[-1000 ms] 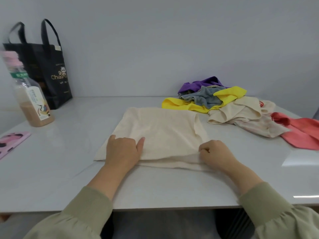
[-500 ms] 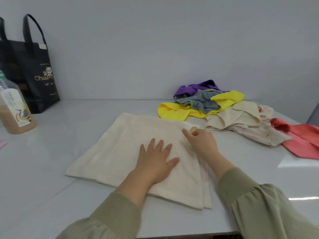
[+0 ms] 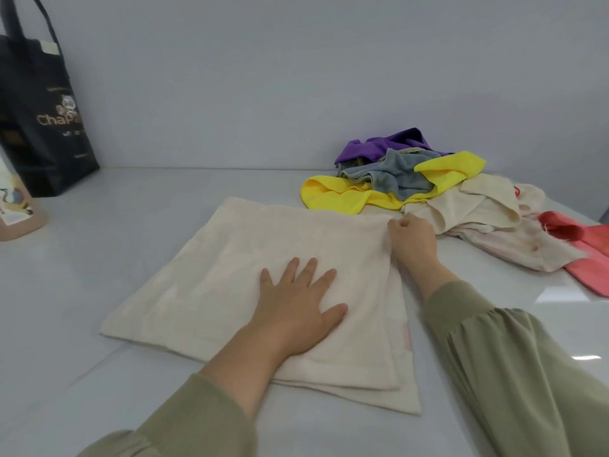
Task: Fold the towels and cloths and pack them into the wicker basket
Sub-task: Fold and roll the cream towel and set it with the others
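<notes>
A folded cream towel (image 3: 237, 268) lies on the white desk (image 3: 131, 206). The left grip (image 3: 296, 315) rests flat on it, fingers spread. The right grip (image 3: 413, 240) pinches the towel's far right corner. Just beyond lie a yellow cloth (image 3: 336, 197), a grey cloth (image 3: 395, 176), a purple cloth (image 3: 379, 146), a crumpled cream cloth (image 3: 468, 206) and a red cloth (image 3: 586, 255). A black tote bag (image 3: 39, 127) stands far left, with a bottle (image 3: 16, 216) in front of it.

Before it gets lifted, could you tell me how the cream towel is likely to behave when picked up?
Probably floppy: the cream towel lies in soft layers, so may sag and unfold if lifted by the corner the right hand pinches. It might slide on the glossy table without the left hand pressing.
</notes>
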### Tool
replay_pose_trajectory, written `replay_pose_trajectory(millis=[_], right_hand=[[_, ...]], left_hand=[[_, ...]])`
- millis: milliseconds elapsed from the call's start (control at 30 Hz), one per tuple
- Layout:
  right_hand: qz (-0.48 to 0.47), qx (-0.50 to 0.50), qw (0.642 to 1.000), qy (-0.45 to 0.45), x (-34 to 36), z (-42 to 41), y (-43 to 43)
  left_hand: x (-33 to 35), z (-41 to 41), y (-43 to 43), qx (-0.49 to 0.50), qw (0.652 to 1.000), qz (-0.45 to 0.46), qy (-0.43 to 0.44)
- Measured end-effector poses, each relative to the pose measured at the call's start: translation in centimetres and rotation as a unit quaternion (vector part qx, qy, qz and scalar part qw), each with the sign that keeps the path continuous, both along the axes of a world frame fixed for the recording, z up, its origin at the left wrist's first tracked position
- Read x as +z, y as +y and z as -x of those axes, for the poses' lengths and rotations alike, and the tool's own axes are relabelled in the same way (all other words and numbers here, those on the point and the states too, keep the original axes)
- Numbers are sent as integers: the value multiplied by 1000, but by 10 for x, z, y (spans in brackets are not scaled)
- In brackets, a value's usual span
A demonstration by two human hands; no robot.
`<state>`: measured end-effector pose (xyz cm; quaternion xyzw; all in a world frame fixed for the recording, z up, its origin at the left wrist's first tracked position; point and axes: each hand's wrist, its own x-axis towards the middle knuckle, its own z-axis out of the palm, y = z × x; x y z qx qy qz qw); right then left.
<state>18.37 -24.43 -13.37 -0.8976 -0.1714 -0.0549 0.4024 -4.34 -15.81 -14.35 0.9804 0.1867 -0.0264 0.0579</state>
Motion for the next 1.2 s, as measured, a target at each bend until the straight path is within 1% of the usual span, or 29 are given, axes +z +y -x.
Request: replay_pose_trajectory(millis=[100, 167, 200, 267, 333, 367, 467, 533, 633, 700, 767, 800, 867, 900, 933, 967, 1000, 1033, 1067, 1133, 1167, 1200], right_hand=[[126, 7, 992, 9, 0, 6, 0], [161, 29, 987, 0, -4, 8, -2], [164, 34, 986, -16, -5, 9, -4], [152, 34, 986, -51, -5, 11, -6], [134, 52, 988, -63, -4, 14, -7], [121, 66, 989, -52, -3, 16, -9], [82, 99, 992, 3, 0, 22, -17], [67, 105, 992, 34, 3, 29, -25], [89, 134, 985, 63, 4, 38, -35], [102, 145, 982, 55, 3, 43, -38], [88, 144, 984, 50, 3, 46, -37], [66, 139, 987, 51, 3, 48, -36], [-11, 112, 993, 44, 6, 51, -34], [-50, 91, 994, 31, 8, 52, -33], [-77, 70, 994, 19, 9, 53, -33], [-85, 51, 995, 11, 10, 53, -34], [-75, 37, 996, 9, 9, 52, -34], [-41, 31, 999, 11, 8, 51, -35], [21, 28, 999, 14, 7, 49, -36], [167, 25, 986, 18, 5, 45, -38], [212, 20, 977, 17, 4, 42, -39], [241, 13, 970, 14, 3, 41, -41]], left_hand=[[5, 1, -2, -18, 998, 13, -53], [8, 2, -6, -75, 986, 44, -140], [10, 3, -10, -116, 972, 71, -191], [11, 6, -20, -187, 943, 116, -248], [10, 9, -32, -228, 930, 113, -264], [11, 10, -38, -242, 929, 110, -256], [12, 16, -52, -279, 934, 104, -195], [15, 19, -54, -280, 941, 102, -158], [16, 19, -55, -276, 940, 120, -163], [14, 18, -55, -276, 932, 132, -195], [12, 18, -56, -262, 921, 139, -252], [12, 18, -56, -249, 911, 142, -295], [17, 19, -57, -223, 876, 162, -397], [19, 19, -57, -212, 856, 183, -436], [21, 20, -58, -205, 841, 203, -457], [22, 21, -60, -210, 835, 225, -456], [23, 21, -62, -222, 837, 244, -436], [22, 21, -63, -234, 848, 262, -397], [21, 21, -65, -242, 865, 276, -341], [20, 22, -68, -256, 905, 272, -204], [19, 22, -68, -258, 913, 276, -152], [20, 22, -67, -255, 911, 302, -120]])
